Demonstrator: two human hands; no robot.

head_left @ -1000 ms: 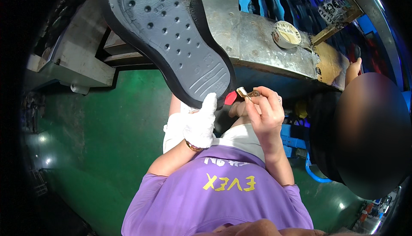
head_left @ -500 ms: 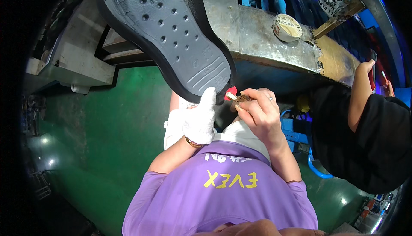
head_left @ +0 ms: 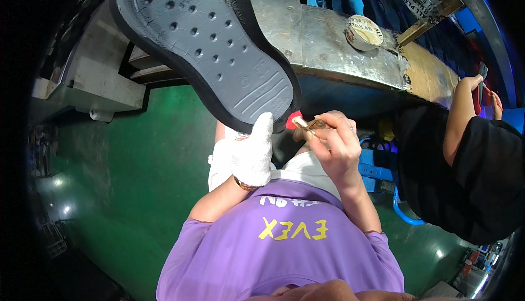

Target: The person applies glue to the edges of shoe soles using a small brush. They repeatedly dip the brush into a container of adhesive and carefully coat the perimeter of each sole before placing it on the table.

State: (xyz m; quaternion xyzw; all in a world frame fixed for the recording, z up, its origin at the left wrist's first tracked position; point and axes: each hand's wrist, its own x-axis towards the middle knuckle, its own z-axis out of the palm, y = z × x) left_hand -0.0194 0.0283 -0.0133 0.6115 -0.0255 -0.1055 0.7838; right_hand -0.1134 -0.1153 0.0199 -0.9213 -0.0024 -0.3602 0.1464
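A black slipper or shoe (head_left: 219, 65) with a dimpled grey footbed fills the upper middle of the view, tilted with its heel toward me. My left hand (head_left: 253, 153), in a white glove, grips the heel, thumb on top of the footbed and fingers hidden beneath. Between the bare fingers of my right hand (head_left: 337, 139) is a small brass-coloured looped tool (head_left: 314, 125) with a pale tip; its exact kind is unclear. Just beside the heel, a small red piece (head_left: 294, 119) sits at that tip. Whether the red piece is attached to the heel I cannot tell.
Beyond the slipper runs a metal-topped bench (head_left: 350, 49) carrying a round tub (head_left: 365, 33). A grey cabinet (head_left: 98, 71) stands left. At right, a person in black (head_left: 459, 175) holds a red-handled tool (head_left: 478, 93), near a blue stool (head_left: 377, 172). The floor (head_left: 136, 191) is green.
The slipper has shifted slightly left and up. My right hand has turned and moved a little right, showing more of the brass-coloured tool. The other person's red-handled tool shows more.
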